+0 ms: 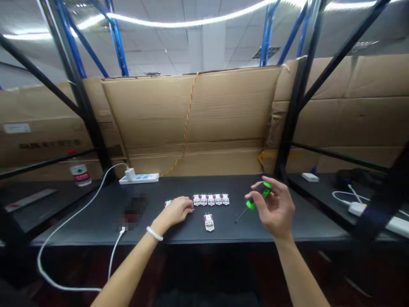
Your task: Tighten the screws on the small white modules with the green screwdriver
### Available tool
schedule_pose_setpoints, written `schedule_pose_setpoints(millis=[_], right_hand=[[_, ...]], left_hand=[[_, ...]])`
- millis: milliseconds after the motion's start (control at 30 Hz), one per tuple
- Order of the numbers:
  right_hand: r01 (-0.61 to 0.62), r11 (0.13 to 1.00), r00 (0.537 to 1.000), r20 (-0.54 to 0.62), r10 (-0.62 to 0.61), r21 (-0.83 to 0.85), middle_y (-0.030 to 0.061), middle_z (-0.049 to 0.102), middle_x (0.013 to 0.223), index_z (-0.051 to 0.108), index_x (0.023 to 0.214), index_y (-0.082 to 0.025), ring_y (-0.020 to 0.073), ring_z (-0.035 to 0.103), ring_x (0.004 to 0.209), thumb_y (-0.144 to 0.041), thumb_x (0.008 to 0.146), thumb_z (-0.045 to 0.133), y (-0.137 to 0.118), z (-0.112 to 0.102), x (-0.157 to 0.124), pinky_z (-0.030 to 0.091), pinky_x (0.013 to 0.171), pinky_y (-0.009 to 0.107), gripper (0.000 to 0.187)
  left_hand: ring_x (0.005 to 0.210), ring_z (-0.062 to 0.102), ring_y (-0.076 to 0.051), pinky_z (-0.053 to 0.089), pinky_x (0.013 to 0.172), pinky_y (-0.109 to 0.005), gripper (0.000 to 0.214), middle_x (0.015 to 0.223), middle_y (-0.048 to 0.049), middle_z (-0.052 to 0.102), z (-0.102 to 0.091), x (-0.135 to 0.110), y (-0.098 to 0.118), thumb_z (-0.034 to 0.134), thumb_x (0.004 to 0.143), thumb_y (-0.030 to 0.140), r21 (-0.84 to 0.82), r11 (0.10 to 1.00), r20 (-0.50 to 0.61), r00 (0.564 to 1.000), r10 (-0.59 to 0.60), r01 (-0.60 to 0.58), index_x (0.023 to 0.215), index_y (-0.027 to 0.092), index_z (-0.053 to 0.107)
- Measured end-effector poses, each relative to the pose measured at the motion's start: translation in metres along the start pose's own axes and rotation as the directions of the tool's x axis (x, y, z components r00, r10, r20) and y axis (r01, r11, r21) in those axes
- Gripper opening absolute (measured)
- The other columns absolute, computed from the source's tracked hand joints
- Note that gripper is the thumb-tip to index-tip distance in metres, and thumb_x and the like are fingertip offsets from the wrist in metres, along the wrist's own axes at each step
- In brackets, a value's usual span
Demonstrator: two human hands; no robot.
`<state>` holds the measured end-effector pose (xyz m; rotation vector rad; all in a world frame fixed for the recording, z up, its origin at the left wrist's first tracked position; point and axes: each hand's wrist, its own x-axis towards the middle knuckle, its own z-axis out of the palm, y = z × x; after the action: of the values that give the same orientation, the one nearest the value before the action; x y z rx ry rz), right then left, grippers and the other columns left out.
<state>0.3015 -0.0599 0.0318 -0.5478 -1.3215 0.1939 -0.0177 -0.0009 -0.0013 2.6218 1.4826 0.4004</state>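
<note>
Screwdriver (263, 190) with a black-and-green handle sits in the right hand (277, 209), its handle pinched between thumb and fingers, its thin shaft slanting down and inward toward the left hand's side; whether the tip touches the black tabletop (306, 224) cannot be told. The left hand (175, 210) is low over the tabletop, palm down with fingers curled and drawn together, and whether they pinch anything is hidden. Just beyond its fingertips, toward the right hand, a row of five small white-and-purple pieces (211, 199) stands side by side. Between the two hands, nearer the person than that row, lies a single white-and-purple piece (208, 222). Another piece (168, 203) shows partly behind the left hand, on its outer side. A pale beaded bracelet (154, 233) circles the left wrist. Farther out to the left of that hand is a dark, blurred object (134, 212), and beyond it a power strip (139, 179) holds a white plug (130, 174). Past both hands rises a cardboard wall (230, 115), with a twisted wire (185, 136) hanging down it.
</note>
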Motion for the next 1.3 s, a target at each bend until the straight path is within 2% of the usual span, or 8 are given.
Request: schedule_pose_setpoints(millis=[200, 367, 500, 800, 900, 1067, 1167, 1300], right_hand=[[0.003, 1.000, 1.000, -0.002, -0.003, -0.008, 0.0012, 0.073, 0.099, 0.064, 0.130, -0.026, 0.0166, 0.078, 0.067, -0.022, 0.093, 0.078, 0.001, 0.000, 0.000, 0.068, 0.063, 0.032, 0.040], [0.003, 1.000, 1.000, 0.009, -0.003, 0.002, 0.0014, 0.073, 0.099, 0.064, 0.130, -0.025, 0.0164, 0.078, 0.067, -0.020, 0.093, 0.077, -0.001, 0.000, 0.000, 0.068, 0.062, 0.031, 0.040], [0.007, 1.000, 1.000, 0.012, -0.007, 0.007, 0.0013, 0.073, 0.099, 0.064, 0.130, -0.025, 0.0161, 0.078, 0.067, -0.019, 0.093, 0.077, -0.001, 0.000, 0.000, 0.068, 0.062, 0.030, 0.040], [0.008, 1.000, 1.000, 0.029, -0.008, 0.010, 0.0018, 0.071, 0.101, 0.064, 0.133, -0.026, 0.0157, 0.078, 0.069, -0.018, 0.094, 0.076, 0.000, -0.001, -0.001, 0.067, 0.065, 0.030, 0.041], [0.017, 1.000, 0.999, 0.031, -0.017, 0.019, 0.0015, 0.071, 0.101, 0.063, 0.134, -0.028, 0.0152, 0.077, 0.069, -0.018, 0.095, 0.075, -0.002, 0.001, -0.001, 0.066, 0.065, 0.030, 0.041], [0.075, 0.994, 0.991, 0.101, -0.083, 0.075, 0.0014, 0.065, 0.105, 0.055, 0.142, -0.033, 0.0141, 0.074, 0.076, -0.019, 0.104, 0.061, -0.009, 0.003, -0.001, 0.065, 0.072, 0.032, 0.042], [0.113, 0.993, 0.966, 0.231, -0.114, 0.015, 0.0024, 0.062, 0.106, 0.050, 0.148, -0.034, 0.0135, 0.068, 0.076, -0.017, 0.105, 0.055, -0.021, 0.002, -0.004, 0.062, 0.075, 0.032, 0.047], [0.170, 0.975, 0.871, 0.485, -0.081, -0.142, 0.0059, 0.069, 0.103, 0.052, 0.148, -0.025, 0.0178, 0.069, 0.083, -0.017, 0.098, 0.063, -0.045, 0.011, -0.017, 0.058, 0.075, 0.029, 0.051]], left_hand=[[0.095, 0.068, -0.026, 0.051, 0.089, -0.033, 0.018, 0.097, -0.0079, 0.072, 0.003, -0.004, 0.004, 0.054, 0.095, 0.013, 0.024, 0.999, -0.011, 1.000, 0.028, -0.028, 0.090, 0.021, 0.069], [0.102, 0.068, -0.024, 0.051, 0.095, -0.032, 0.029, 0.105, -0.0084, 0.072, 0.009, -0.003, 0.000, 0.043, 0.102, 0.013, -0.060, 0.998, -0.013, 0.999, 0.033, -0.034, 0.099, 0.022, 0.070], [0.100, 0.068, -0.022, 0.052, 0.094, -0.031, 0.028, 0.103, -0.0069, 0.072, 0.010, -0.006, -0.002, 0.043, 0.102, 0.012, -0.111, 0.993, -0.007, 1.000, 0.026, -0.027, 0.095, 0.022, 0.069], [0.088, 0.072, -0.021, 0.053, 0.084, -0.031, 0.026, 0.092, -0.0040, 0.075, 0.010, -0.021, 0.002, 0.047, 0.104, 0.017, -0.252, 0.957, -0.200, 0.976, 0.090, -0.140, 0.093, 0.020, 0.069], [0.087, 0.074, -0.020, 0.055, 0.083, -0.030, 0.024, 0.091, -0.0040, 0.078, 0.008, -0.028, 0.010, 0.052, 0.105, 0.019, -0.302, 0.927, -0.339, 0.934, 0.115, -0.224, 0.092, 0.020, 0.072], [0.081, 0.076, -0.018, 0.059, 0.077, -0.027, 0.019, 0.087, -0.0046, 0.080, 0.003, -0.041, 0.032, 0.060, 0.104, 0.018, -0.319, 0.831, -0.584, 0.785, 0.207, -0.456, 0.093, 0.020, 0.075], [0.078, 0.077, -0.017, 0.060, 0.075, -0.026, 0.018, 0.086, -0.0049, 0.080, -0.002, -0.044, 0.046, 0.061, 0.105, 0.016, -0.345, 0.753, -0.635, 0.730, 0.253, -0.561, 0.095, 0.019, 0.076], [0.083, 0.077, -0.019, 0.062, 0.075, -0.028, 0.021, 0.090, -0.0080, 0.079, -0.008, -0.045, 0.063, 0.058, 0.108, 0.021, -0.421, 0.644, -0.696, 0.683, 0.222, -0.638, 0.095, 0.018, 0.075]])
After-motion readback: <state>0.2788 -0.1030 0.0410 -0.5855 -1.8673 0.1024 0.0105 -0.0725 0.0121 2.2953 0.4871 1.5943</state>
